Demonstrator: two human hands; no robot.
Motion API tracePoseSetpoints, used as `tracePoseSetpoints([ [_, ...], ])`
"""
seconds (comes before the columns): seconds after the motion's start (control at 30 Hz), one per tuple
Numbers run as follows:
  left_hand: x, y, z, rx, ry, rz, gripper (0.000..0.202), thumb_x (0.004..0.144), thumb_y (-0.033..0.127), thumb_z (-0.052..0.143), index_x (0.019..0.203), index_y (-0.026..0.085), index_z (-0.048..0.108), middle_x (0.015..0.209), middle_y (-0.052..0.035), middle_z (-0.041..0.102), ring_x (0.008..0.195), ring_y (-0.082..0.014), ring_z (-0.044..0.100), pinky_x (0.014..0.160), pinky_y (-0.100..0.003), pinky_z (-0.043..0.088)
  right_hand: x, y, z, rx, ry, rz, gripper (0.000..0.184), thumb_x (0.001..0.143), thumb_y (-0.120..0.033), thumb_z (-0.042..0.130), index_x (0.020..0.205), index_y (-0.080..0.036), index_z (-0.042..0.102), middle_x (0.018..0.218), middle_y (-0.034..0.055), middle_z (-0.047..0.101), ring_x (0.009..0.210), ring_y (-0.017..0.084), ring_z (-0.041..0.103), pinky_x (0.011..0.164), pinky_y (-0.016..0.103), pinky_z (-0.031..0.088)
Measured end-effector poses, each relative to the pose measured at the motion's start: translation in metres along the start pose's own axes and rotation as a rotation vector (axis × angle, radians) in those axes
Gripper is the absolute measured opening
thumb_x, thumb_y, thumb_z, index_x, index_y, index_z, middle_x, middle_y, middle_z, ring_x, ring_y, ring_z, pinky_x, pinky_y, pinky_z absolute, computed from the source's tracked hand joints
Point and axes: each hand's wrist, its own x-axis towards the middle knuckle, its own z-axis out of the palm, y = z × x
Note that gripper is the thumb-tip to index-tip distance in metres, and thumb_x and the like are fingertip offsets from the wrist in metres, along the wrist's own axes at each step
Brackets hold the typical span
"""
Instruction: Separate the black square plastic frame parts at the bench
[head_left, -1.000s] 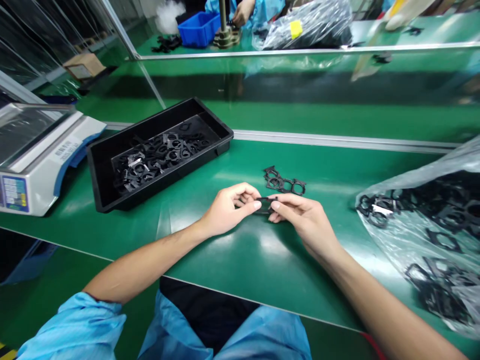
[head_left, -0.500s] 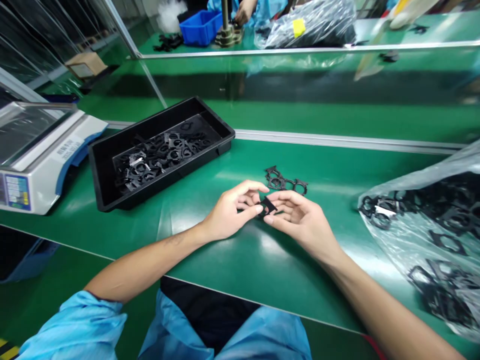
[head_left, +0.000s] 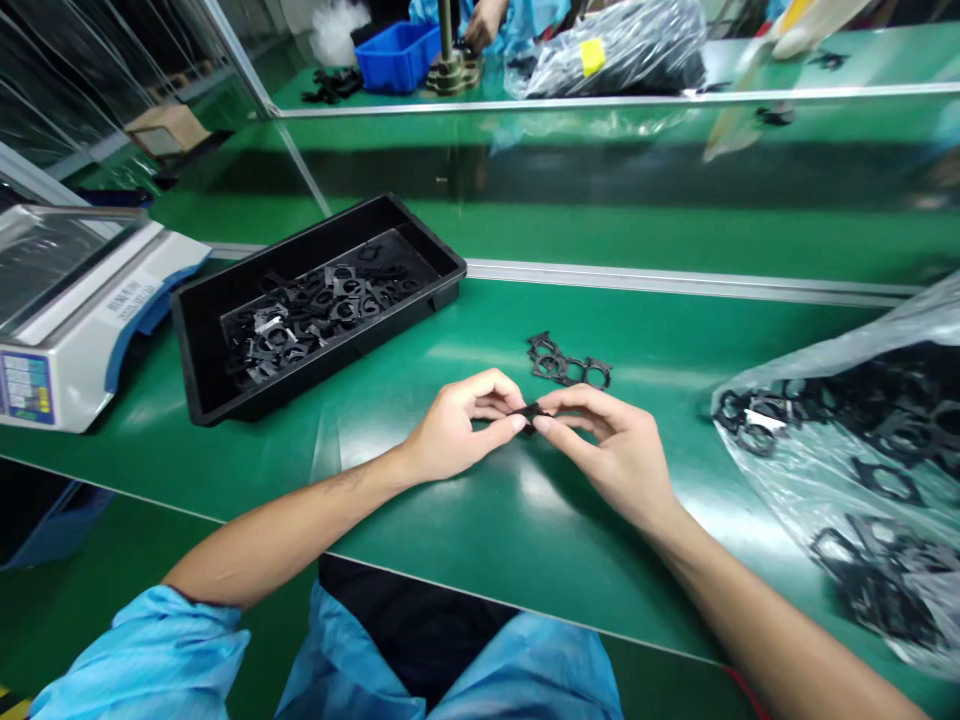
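Note:
A small black plastic part (head_left: 531, 412) is pinched between both hands above the green tabletop (head_left: 450, 530). My left hand (head_left: 471, 425) grips its left end with thumb and fingers. On its other end, the thumb and fingers of my right hand (head_left: 615, 440) are closed. Fingers cover much of the part, so its full shape is hidden. Just beyond the hands lies a small group of black ring-shaped parts (head_left: 568, 362) on the table.
At the left, a black tray (head_left: 315, 385) holds many black parts beside a scale (head_left: 97, 310). A clear plastic bag (head_left: 787, 490) of similar parts lies at the right. Behind the metal edge strip (head_left: 675, 285), a co-worker's hand (head_left: 486, 22) is near a blue bin (head_left: 397, 55).
The black part has turned to lie flatter between my fingers. My right thumb and fingers have closed in on its right end. The view has shifted slightly.

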Motion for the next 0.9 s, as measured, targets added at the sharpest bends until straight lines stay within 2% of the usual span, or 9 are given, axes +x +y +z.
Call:
tracePoseSetpoints([
  [0.17,0.000,0.003,0.000,-0.022,-0.037,-0.055,0.018,0.085,0.026,0.074,0.098,0.018,0.065,0.090,-0.0019,0.069,0.081,-0.0108,0.067,0.078,-0.022,0.054,0.001,-0.002,0.000,-0.009,-0.015,-0.018,0.036,0.070,-0.056,0.085,0.077,-0.022,0.079,0.081,0.0061,0.076,0.076,0.022,0.071,0.074,0.035,0.060],
  [0.27,0.002,0.005,0.000,-0.070,-0.048,-0.065,0.025,0.086,0.039,0.076,0.095,0.017,0.067,0.087,-0.0029,0.070,0.078,-0.0122,0.067,0.077,-0.024,0.055,0.002,-0.004,0.000,0.001,-0.012,-0.006,0.037,0.071,-0.058,0.085,0.075,-0.022,0.079,0.080,0.0064,0.076,0.074,0.022,0.071,0.072,0.035,0.060],
  [0.4,0.005,0.006,-0.001,-0.157,-0.023,-0.080,0.038,0.089,0.053,0.070,0.088,0.015,0.070,0.078,-0.0035,0.071,0.072,-0.0137,0.067,0.071,-0.025,0.055,0.002,-0.005,0.000,0.107,-0.036,0.093,0.041,0.065,-0.058,0.089,0.074,-0.020,0.076,0.072,0.0046,0.075,0.064,0.020,0.070,0.069,0.034,0.061],
  [0.63,0.009,0.006,-0.003,-0.237,-0.049,-0.172,0.042,0.078,0.054,0.081,0.082,0.013,0.071,0.076,-0.0038,0.072,0.068,-0.0127,0.067,0.069,-0.024,0.055,0.001,-0.007,0.000,0.159,-0.026,0.122,0.042,0.060,-0.056,0.092,0.070,-0.020,0.074,0.068,0.0034,0.074,0.060,0.018,0.068,0.067,0.034,0.061],
  [0.9,0.011,0.007,-0.008,-0.446,-0.201,-0.435,0.048,0.064,0.053,0.092,0.078,0.011,0.071,0.069,-0.0052,0.073,0.060,-0.0138,0.069,0.065,-0.026,0.057,0.001,-0.009,0.000,0.164,-0.077,0.103,0.039,0.061,-0.055,0.091,0.069,-0.020,0.075,0.072,0.0045,0.075,0.065,0.020,0.070,0.069,0.034,0.062],
])
